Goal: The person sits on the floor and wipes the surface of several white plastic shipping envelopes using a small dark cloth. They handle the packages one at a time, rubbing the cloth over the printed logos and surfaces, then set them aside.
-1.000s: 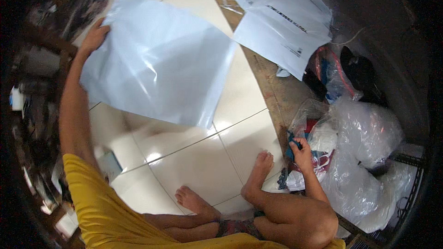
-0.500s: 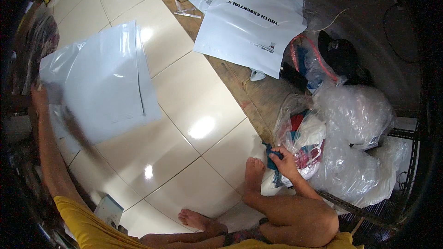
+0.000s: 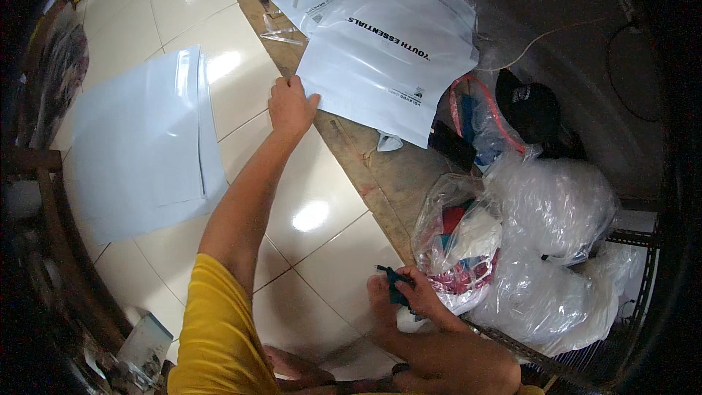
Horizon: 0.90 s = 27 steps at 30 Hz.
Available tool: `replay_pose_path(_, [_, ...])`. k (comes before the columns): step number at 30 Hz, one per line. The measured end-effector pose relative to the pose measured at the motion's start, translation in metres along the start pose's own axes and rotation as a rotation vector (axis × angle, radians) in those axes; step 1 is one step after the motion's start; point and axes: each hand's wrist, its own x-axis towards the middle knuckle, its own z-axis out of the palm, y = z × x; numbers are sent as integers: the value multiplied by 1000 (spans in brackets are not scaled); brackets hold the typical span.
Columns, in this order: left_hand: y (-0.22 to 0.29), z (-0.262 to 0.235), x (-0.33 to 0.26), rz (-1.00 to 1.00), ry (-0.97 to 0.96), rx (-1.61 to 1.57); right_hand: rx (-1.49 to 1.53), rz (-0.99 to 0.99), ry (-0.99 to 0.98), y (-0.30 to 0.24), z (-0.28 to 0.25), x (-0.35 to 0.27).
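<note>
My left hand (image 3: 292, 108) has its fingers bent and closed at the near left corner of a white plastic mailing bag (image 3: 365, 77) with black print. That bag lies on top of other white bags, on a brown board. Near my foot, my right hand (image 3: 423, 294) is closed round a small dark teal cloth (image 3: 396, 285), part of which hangs out of the grip. White plastic sheets (image 3: 139, 139) lie flat on the tiles to the left, away from both hands.
On the right, clear plastic bags (image 3: 548, 205) are heaped, one holding red, white and teal cloth (image 3: 468, 249). Beyond them lies a black cap (image 3: 530, 106). A wooden frame (image 3: 69, 249) stands at the left edge. Clear plastic scraps (image 3: 281, 35) lie on the board (image 3: 365, 157).
My left hand has moved from the left edge of the sheets on the floor across to the printed mailing bag. My right hand keeps hold of the teal cloth. The view has shifted slightly.
</note>
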Motion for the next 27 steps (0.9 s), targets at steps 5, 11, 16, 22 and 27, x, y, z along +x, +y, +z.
replay_pose_path(5, [-26,24,27,1,68,-47,136,33,-35,-5,-13,-10])
replay_pose_path(11, [-15,-43,-7,-167,-342,-690,343,10,-88,7,-42,0])
replay_pose_path(16, [-58,-82,-101,-212,-477,-919,831,-19,-150,-35,-47,4])
replay_pose_path(22, [-72,-111,-231,-264,-559,-851,468,-292,-216,-100,-61,4])
replay_pose_path(27, [-83,-88,-303,-218,-580,-761,156,-344,-165,-141,-64,-17])
